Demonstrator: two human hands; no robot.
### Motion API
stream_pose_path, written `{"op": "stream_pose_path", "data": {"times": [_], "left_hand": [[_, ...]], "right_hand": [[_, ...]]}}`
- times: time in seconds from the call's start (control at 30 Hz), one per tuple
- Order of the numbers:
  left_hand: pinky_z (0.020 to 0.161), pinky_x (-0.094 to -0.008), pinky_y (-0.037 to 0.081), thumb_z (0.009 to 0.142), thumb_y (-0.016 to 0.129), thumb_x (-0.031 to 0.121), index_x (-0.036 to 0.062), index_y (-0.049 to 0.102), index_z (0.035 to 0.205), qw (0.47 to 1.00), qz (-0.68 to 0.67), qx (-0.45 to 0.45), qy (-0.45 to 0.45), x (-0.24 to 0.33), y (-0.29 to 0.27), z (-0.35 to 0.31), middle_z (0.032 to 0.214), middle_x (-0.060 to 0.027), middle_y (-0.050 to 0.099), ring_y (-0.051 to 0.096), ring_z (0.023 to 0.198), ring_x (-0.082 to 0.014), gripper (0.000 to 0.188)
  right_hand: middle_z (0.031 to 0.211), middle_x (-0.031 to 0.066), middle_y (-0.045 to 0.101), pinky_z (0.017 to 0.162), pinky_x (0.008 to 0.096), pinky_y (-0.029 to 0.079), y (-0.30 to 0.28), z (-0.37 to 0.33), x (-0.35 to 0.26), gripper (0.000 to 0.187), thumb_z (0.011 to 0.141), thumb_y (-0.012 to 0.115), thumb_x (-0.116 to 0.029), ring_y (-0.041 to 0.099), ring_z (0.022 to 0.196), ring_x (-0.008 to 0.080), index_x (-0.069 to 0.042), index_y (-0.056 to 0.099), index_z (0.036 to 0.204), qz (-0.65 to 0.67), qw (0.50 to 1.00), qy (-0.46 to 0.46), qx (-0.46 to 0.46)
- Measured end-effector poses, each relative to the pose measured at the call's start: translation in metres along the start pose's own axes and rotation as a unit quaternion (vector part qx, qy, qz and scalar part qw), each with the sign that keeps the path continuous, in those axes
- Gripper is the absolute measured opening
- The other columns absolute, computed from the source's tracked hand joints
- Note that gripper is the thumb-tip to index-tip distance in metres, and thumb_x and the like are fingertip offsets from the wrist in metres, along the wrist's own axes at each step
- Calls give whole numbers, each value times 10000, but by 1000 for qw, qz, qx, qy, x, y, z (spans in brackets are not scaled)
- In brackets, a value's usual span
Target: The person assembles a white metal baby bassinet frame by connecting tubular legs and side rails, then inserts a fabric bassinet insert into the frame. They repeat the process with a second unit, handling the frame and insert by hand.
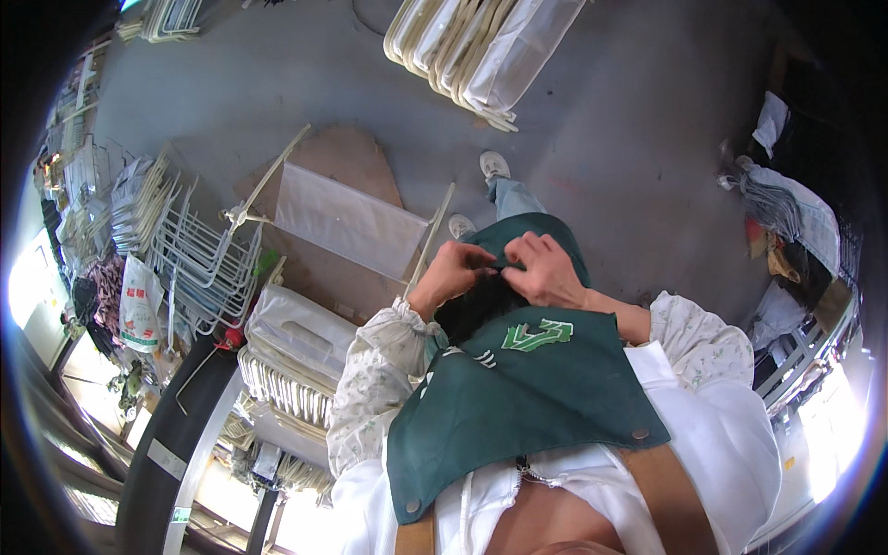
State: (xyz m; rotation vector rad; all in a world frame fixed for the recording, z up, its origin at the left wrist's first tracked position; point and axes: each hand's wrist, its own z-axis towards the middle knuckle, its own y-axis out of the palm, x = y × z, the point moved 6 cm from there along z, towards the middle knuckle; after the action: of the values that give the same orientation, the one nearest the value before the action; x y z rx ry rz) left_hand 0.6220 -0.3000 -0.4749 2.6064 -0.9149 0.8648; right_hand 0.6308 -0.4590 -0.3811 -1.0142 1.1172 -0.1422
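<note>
Apron (490, 398), one, green, is worn; over it one left hand (455, 274) and one right hand (548, 274) nearly meet, fingers curled, what they pinch unclear. Past the apron: two shoes (495, 166); left of it, one white panel (347, 222).

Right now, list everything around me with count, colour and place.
Tubular frames with translucent panels: one bundle, cream and white, top centre.
Rectangular translucent panel between tubes: one, white, centre-left.
Flat cardboard-like sheet: one, brown, beneath it.
Stacked flat panels: uncountable, white, lower left.
Bent tubular racks: several, whitish, left.
Printed plastic bag: one, white and red, left.
Edge clutter: uncountable, mixed, both sides.
Cloth apron: one, dark green, worn.
Sneakers: two, pale, beyond apron.
Left hand, right hand: one each, bare, together at apron.
</note>
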Motion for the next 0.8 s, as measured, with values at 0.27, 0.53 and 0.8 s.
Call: {"op": "stream_pose_path", "data": {"times": [0.27, 0.53, 0.8], "left_hand": [[721, -284, 517, 758, 822, 111, -32, 716, 1017, 999, -47, -2, 0, -1, 14, -11, 864, -74, 716, 617, 777, -100, 314], [603, -374, 473, 621, 780, 133, 35, 574, 774, 974, 159, 141, 80, 28, 32, -18, 675, -122, 597, 598, 650, -284, 274], [561, -300, 428, 671, 804, 152, 49, 539, 763, 997, -5, 48, 55, -8, 16, -4, 652, -27, 521, 514, 614, -128, 299]], "right_hand": [[982, 63, 550, 756, 376, 444, 35, -4, 4, 111, 742, 641, -185, 533, 980, 240, -91, 700, 747, -93, 967, 11, -235], [852, 98, 642, 693, 439, 498, -4, -45, 58, 230, 717, 722, -133, 647, 814, 295, -33, 587, 875, 158, 901, 298, -273], [826, 117, 699, 715, 334, 524, -5, -48, 89, 160, 782, 670, -108, 672, 754, 233, -9, 659, 907, 308, 860, 363, -186]]}}
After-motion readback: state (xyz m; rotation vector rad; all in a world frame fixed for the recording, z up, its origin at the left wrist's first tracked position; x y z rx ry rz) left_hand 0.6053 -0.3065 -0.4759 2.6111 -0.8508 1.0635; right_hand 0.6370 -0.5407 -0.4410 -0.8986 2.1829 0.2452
